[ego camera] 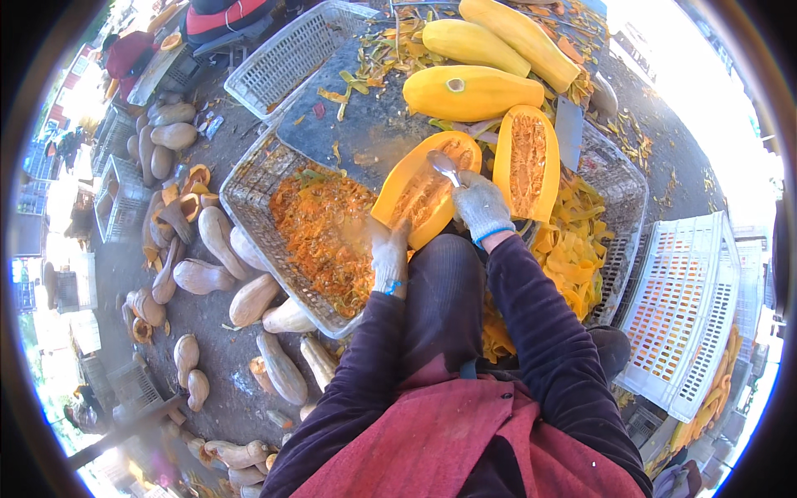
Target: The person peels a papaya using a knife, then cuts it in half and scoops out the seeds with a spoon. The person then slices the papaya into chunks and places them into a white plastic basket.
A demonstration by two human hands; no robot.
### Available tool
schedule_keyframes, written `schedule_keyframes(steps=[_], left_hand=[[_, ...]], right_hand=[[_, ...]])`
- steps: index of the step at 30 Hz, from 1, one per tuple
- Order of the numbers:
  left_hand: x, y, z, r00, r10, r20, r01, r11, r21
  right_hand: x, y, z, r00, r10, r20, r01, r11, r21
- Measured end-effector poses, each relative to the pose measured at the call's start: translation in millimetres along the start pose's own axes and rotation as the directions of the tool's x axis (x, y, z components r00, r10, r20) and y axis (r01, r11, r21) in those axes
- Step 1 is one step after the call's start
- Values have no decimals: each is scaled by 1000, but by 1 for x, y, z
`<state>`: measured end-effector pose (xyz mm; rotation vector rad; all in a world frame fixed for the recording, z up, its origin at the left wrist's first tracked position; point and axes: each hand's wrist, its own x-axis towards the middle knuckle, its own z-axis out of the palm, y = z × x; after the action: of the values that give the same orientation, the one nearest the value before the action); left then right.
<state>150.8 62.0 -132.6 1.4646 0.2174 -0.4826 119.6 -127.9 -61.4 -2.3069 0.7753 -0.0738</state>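
My left hand [390,252], in a pale knit glove, grips the near end of a peeled squash half [408,180], cut face up. My gloved right hand [482,204] holds a metal spoon [443,163], its bowl over the stringy seed cavity of that half. Just right of the spoon hand lies a second cut half [527,159], its seeds and fibres still inside. Behind them rest a whole peeled squash [473,93] and two more peeled ones [476,45] [523,40]. A broad metal blade [568,134] lies beside the second half.
Left of my knee, a plastic crate [249,205] holds orange pulp and seeds [324,230]. Yellow peelings [570,243] fill a crate at right. A dark board [348,124] spans behind. Unpeeled squashes [202,276] litter the ground; a white crate [675,311] stands right.
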Motion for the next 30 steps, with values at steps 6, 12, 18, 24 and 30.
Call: schedule_keyframes(steps=[6, 12, 18, 24, 30], left_hand=[[38, 7, -10, 995, 34, 94, -13, 977, -214], [7, 20, -3, 999, -3, -54, 0, 998, -56], [-1, 7, 0, 978, 107, -181, -127, 987, -100], [-3, 34, -8, 980, 176, -93, -170, 983, 68], [-6, 63, 8, 974, 220, -50, -201, 948, 247]], right_hand=[[-2, 4, 2, 992, 32, 120, -59, 971, 231], [-13, 13, -25, 974, -152, -166, 98, 950, -296], [-2, 16, -22, 987, -133, -86, 72, 861, -504], [5, -1, -15, 997, -55, -57, 23, 889, -457], [-3, -5, -12, 999, 32, -40, -45, 917, -397]])
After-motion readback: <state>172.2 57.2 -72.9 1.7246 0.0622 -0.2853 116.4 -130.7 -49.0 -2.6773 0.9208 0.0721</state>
